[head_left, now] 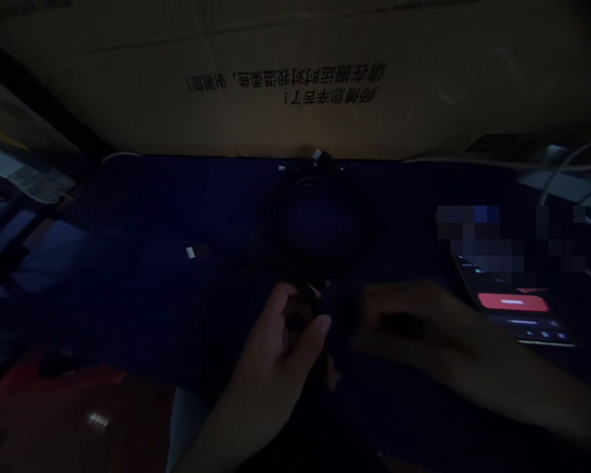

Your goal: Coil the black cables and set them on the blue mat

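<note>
The light is very dim. My left hand (276, 368) is closed, thumb against fingers, around a bundle of black cable (316, 301) whose loops hang in a coil toward me. To its right is my right hand (423, 322), smeared by motion, with its fingertips close to the bundle. Whether those fingers hold a cable end, I cannot make out. Just beyond both hands, a second coil of black cable (374, 220) lies on the dark blue tabletop (142, 263). A black plug with a white tip (190, 252) lies left of the coils.
A large cardboard box (276, 39) with upside-down printed characters stands along the back edge. On the right lies a phone (515, 322) with a lit screen, partly pixelated. Pale cords (566, 164) run behind it. Something red and shiny (54, 394) shows at lower left, below the table.
</note>
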Available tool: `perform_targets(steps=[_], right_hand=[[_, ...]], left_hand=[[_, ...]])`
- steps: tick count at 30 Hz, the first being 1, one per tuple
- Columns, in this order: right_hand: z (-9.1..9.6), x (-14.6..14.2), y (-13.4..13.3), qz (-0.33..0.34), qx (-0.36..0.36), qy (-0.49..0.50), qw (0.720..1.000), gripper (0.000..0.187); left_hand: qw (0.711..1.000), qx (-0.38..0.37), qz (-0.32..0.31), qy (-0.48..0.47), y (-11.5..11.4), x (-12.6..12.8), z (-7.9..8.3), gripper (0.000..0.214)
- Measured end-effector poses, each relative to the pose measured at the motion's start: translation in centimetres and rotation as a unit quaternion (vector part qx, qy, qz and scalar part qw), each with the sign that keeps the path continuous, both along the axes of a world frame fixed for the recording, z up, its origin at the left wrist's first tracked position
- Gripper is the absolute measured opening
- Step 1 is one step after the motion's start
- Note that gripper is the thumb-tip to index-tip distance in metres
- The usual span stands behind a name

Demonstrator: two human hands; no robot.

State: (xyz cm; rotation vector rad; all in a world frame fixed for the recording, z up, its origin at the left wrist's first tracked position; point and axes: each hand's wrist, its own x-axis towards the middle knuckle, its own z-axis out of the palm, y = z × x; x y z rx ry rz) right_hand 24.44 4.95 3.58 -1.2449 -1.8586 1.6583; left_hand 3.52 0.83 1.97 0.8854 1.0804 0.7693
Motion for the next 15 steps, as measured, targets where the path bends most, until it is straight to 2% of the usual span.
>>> perform_targets(steps=[4,7,9,12,15], right_hand=[[-0.2,0.9,0.2,-0.023,0.038,-0.038,0.998,0.022],[-0.1,1.9,0.7,-0.067,0.091,-0.083,0.99,0.025],[-0.1,2.7,1.2,-0.084,0.101,-0.124,0.984,0.027],[-0.4,4.2,1.9,-0.062,0.132,-0.177,0.973,0.025],[-1.0,6.4,2.5,-0.022,0.219,-0.221,0.95,0.027]], left_hand=[[1.0,-0.009,-0.007,0.007,0.0,-0.1,0.1,0.027],[1.0,-0.011,0.01,-0.001,0.0,-0.2,0.4,0.026],[0.999,-0.023,0.023,0.0,0.0,-0.3,0.6,0.027],[0.999,-0.032,0.022,0.011,-0.2,-0.4,0.5,0.03],[0.999,-0.012,0.017,0.049,-0.2,-0.1,0.1,0.034]])
